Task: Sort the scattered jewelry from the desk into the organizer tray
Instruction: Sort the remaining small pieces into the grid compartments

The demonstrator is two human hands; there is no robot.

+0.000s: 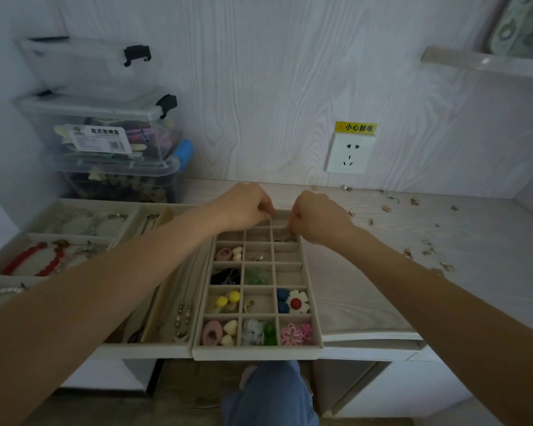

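Observation:
A beige grid organizer tray (316, 336) sits at the desk's front edge, its near compartments holding colourful earrings. My left hand (243, 206) and my right hand (319, 218) meet over the tray's far right compartments, fingers pinched. A thin gold hoop earring (285, 234) hangs from my right fingertips over a far compartment. Whether my left fingers pinch the same piece is too small to tell. Several small loose earrings (428, 250) lie scattered on the desk (366, 287) to the right.
Two more beige trays lie on the left, one with necklaces (179, 315), one with a red bead bracelet (34, 259). Stacked clear storage boxes (105, 139) stand at the back left. A wall socket (350, 153) is behind the desk. My knee shows below.

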